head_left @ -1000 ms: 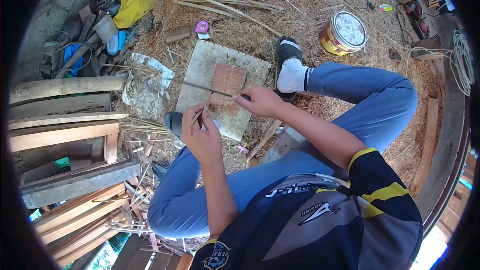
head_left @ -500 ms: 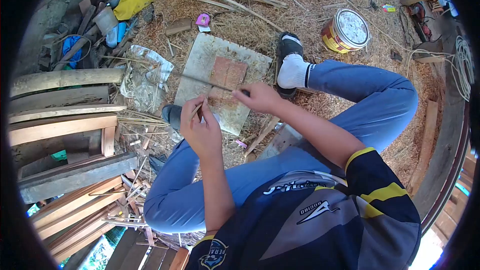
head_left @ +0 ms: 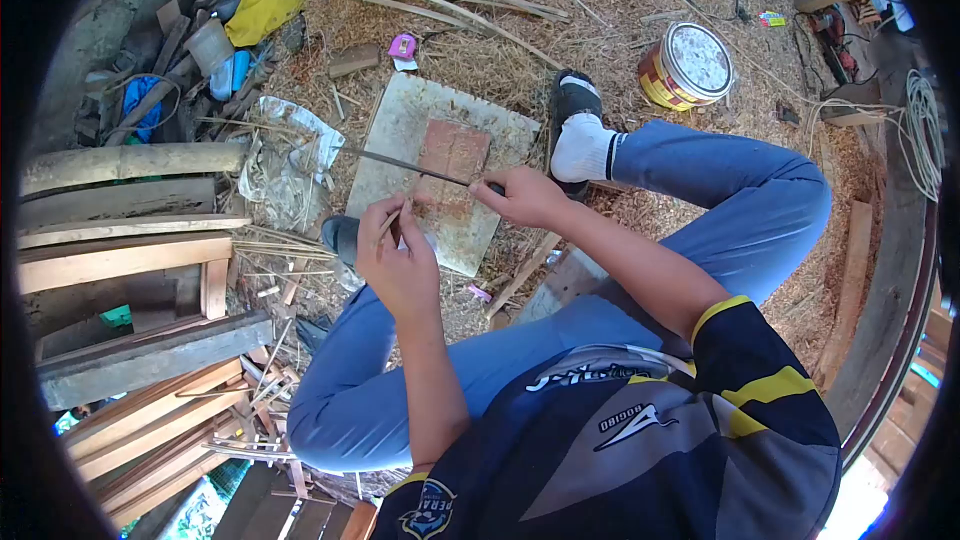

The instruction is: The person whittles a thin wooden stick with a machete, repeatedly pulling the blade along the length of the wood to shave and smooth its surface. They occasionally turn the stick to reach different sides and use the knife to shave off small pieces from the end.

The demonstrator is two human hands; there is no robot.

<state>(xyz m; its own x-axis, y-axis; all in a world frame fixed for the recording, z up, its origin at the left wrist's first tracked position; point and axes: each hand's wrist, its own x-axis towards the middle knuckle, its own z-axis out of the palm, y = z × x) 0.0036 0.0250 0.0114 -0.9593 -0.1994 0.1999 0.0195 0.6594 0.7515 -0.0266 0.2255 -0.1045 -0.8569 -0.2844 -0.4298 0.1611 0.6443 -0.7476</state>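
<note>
My right hand (head_left: 522, 198) is wrapped round the black handle of a long, thin-bladed knife (head_left: 410, 166). Its narrow dark blade points left, above a pale square board (head_left: 400, 110) on the ground. A reddish-brown square piece (head_left: 455, 150) lies on that board. Close by on the left, my left hand (head_left: 398, 258) pinches a short, thin strip of wood (head_left: 388, 224) between thumb and fingers. The blade passes just beyond the left fingertips in this view.
A lidded paint bucket (head_left: 690, 65) stands beyond my right foot. A pink tape measure (head_left: 402, 47) and long split strips (head_left: 470, 2) lie on shavings ahead. Crumpled plastic (head_left: 280, 175) and stacked planks (head_left: 130, 265) are at the left; a timber beam (head_left: 885, 300) borders the right.
The knife shifts slightly, its blade tip now farther left. Both hands keep their grips and almost the same places; the whole view drifts a little.
</note>
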